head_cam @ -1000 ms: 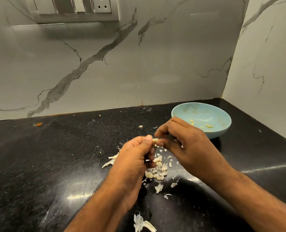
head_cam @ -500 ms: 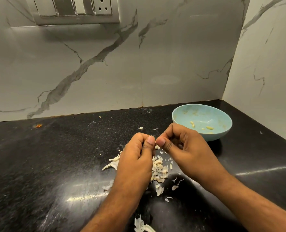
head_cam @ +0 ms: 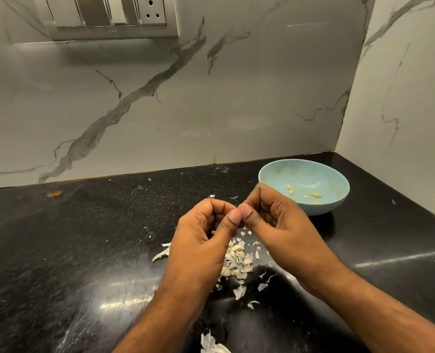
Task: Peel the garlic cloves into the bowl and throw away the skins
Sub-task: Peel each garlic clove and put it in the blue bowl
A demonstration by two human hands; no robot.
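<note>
Both hands meet above the black table (head_cam: 58, 250), thumbs pressed tip to tip. The left hand (head_cam: 201, 240) has its fingers curled in toward the thumb, and the right hand (head_cam: 275, 225) is curled the same way. Whatever they pinch between them is hidden behind the thumbs; the grip of each hand is closed tight, but on what I cannot tell, since no clove shows between the fingers.

Under the hands, on the table, lies a heap of skins (head_cam: 236, 261), pale and papery, with loose flakes scattered around it toward the near edge. A longer strip of skin (head_cam: 161, 253) lies just left of the left hand. At the bottom edge of the view sits a larger white scrap (head_cam: 211, 343), partly cut off.

The bowl (head_cam: 338, 200), light blue, stands on the table behind and to the right of the right hand, near the corner where the two marble walls meet. A few peeled cloves (head_cam: 315, 195) lie inside it, small and yellowish, toward the bottom; the right hand's knuckles overlap its near left rim in the view.

Small specks dot the table behind the hands, and an orange crumb (head_cam: 56, 193) lies far left near the wall (head_cam: 160, 98). A switch plate (head_cam: 109, 16) with a socket is on the wall at top left.
</note>
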